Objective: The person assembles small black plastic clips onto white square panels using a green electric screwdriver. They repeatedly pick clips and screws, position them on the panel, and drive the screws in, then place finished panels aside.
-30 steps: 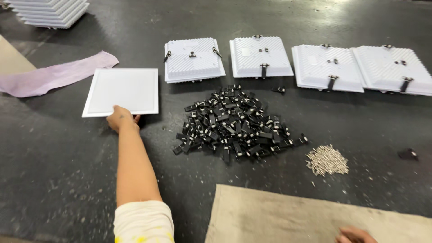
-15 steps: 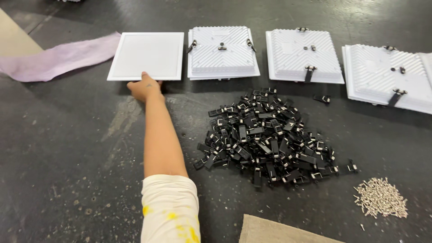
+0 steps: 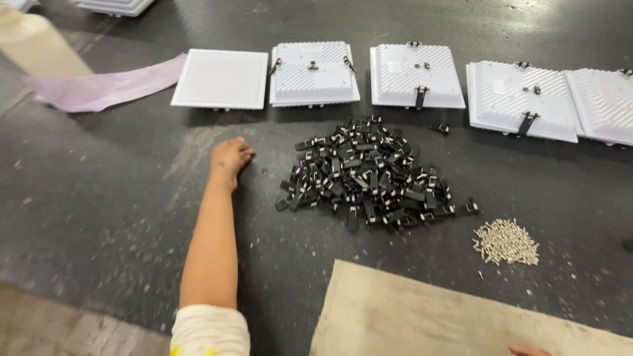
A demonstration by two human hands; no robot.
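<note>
Left hand [image 3: 231, 156] pulled back off white panel [image 3: 221, 79], grip empty, panel well beyond

We see a bare left forearm [image 3: 210, 244] with a short cream sleeve [image 3: 210, 331] marked by yellow blotches.

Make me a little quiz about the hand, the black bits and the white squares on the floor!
1. True or false: the left hand is holding a black clip.
2. Which lies nearest the pile of black clips: A the purple sheet, B the heap of small silver screws, C the stack of white panels?
3. How many white square panels lie in the row, starting from the smooth panel?

Key: 1 false, it is empty; 2 B; 3 five.
</note>
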